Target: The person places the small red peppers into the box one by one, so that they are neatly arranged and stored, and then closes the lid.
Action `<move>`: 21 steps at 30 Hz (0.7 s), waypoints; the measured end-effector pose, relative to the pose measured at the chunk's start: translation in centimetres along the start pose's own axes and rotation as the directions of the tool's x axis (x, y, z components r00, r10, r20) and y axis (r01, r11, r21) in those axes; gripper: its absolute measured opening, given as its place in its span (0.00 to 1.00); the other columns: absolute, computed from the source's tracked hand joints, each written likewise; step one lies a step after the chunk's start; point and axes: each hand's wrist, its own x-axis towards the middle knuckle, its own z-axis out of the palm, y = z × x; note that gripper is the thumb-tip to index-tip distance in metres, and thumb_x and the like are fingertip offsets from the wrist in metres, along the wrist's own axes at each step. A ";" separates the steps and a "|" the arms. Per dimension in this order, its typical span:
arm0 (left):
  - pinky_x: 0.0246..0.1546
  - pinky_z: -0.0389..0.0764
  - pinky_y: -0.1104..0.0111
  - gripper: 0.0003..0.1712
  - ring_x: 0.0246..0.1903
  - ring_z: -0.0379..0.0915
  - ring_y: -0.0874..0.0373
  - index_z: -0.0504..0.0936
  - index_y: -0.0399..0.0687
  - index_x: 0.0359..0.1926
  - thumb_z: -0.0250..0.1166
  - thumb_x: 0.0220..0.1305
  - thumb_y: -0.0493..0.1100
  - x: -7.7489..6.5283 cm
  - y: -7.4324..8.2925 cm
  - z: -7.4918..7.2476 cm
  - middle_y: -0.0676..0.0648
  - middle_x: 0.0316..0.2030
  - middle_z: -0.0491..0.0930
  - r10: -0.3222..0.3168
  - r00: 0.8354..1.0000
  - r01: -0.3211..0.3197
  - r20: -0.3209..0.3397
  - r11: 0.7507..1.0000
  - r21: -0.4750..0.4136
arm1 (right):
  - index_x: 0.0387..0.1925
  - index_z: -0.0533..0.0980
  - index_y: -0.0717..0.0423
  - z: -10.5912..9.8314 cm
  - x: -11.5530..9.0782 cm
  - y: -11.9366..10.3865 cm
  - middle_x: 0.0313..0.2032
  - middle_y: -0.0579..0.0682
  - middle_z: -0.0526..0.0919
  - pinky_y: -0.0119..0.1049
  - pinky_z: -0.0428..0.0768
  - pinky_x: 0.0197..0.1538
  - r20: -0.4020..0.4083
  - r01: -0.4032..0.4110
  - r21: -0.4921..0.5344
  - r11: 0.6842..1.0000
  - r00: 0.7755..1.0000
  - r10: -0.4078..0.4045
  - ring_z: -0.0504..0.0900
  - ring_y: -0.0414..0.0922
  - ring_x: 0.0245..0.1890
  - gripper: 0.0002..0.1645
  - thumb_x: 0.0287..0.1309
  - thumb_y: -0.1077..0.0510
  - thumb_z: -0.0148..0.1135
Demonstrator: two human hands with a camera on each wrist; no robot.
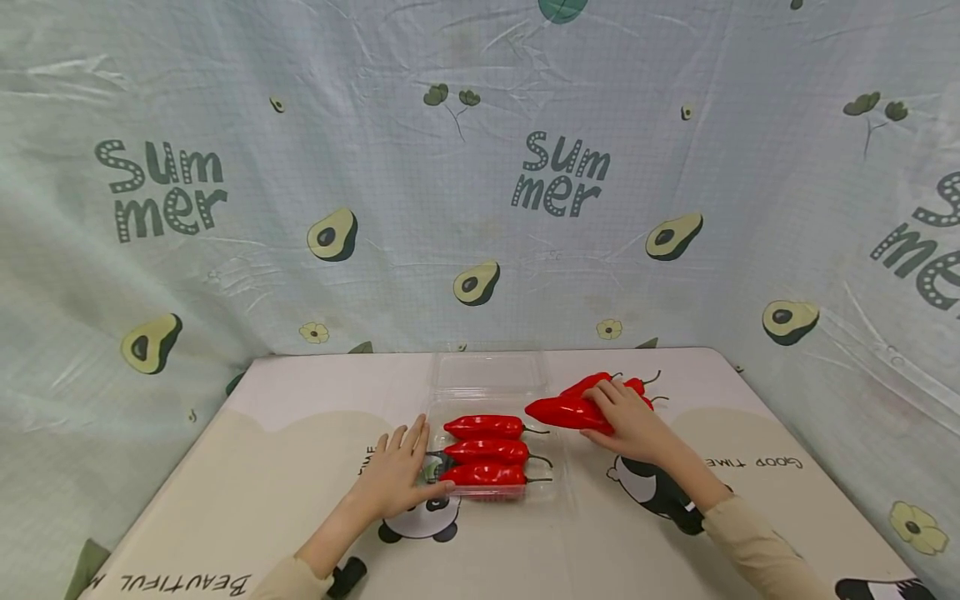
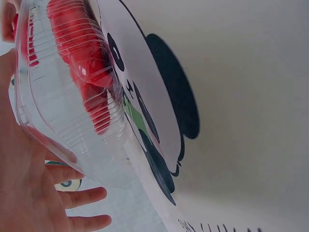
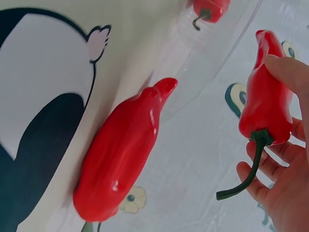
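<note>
A clear plastic clamshell box (image 1: 498, 492) lies with its lid spread back, three red peppers (image 1: 487, 452) side by side in it, stems to the right. My left hand (image 1: 397, 475) rests against the box's left side, fingers straight and spread; the left wrist view shows the hand (image 2: 34, 169) along the clear wall. Right of the box, my right hand (image 1: 630, 421) grips a red pepper (image 1: 566, 412), raised off the table in the right wrist view. There, thumb and fingers pinch the pepper (image 3: 268, 96), its green stem hanging free.
More red peppers (image 1: 588, 385) lie on the table behind and beside my right hand, partly hidden by it. The clear lid (image 1: 491, 372) extends toward the far table edge. A printed cloth (image 1: 405, 183) hangs as a wall behind and at the sides.
</note>
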 end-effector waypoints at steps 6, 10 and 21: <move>0.55 0.60 0.44 0.55 0.59 0.58 0.39 0.59 0.33 0.63 0.49 0.50 0.74 0.0 0.0 0.0 0.37 0.65 0.56 -0.002 1.000 0.002 -0.002 1.000 0.004 | 0.43 0.71 0.55 0.5 0.9 -0.6 0.40 0.50 0.75 0.41 0.75 0.45 -0.003 0.035 -0.001 0.999 0.999 -0.035 0.71 0.45 0.42 0.28 0.43 0.44 0.66; 0.55 0.60 0.44 0.54 0.59 0.57 0.39 0.59 0.32 0.63 0.49 0.50 0.73 0.0 -0.1 0.1 0.37 0.65 0.56 0.002 1.000 -0.002 -0.002 1.000 0.001 | 0.43 0.71 0.55 0.9 1.6 -1.1 0.39 0.49 0.75 0.40 0.75 0.43 -0.002 0.054 -0.007 0.999 0.999 -0.054 0.71 0.44 0.41 0.28 0.43 0.43 0.66; 0.56 0.59 0.44 0.54 0.60 0.57 0.39 0.58 0.33 0.63 0.49 0.50 0.73 0.0 -0.1 0.1 0.38 0.66 0.55 -0.003 1.000 0.004 0.010 1.000 -0.009 | 0.43 0.72 0.54 2.2 3.2 -2.8 0.39 0.48 0.75 0.37 0.73 0.42 0.034 0.078 -0.026 0.997 0.996 -0.077 0.70 0.44 0.41 0.29 0.45 0.40 0.63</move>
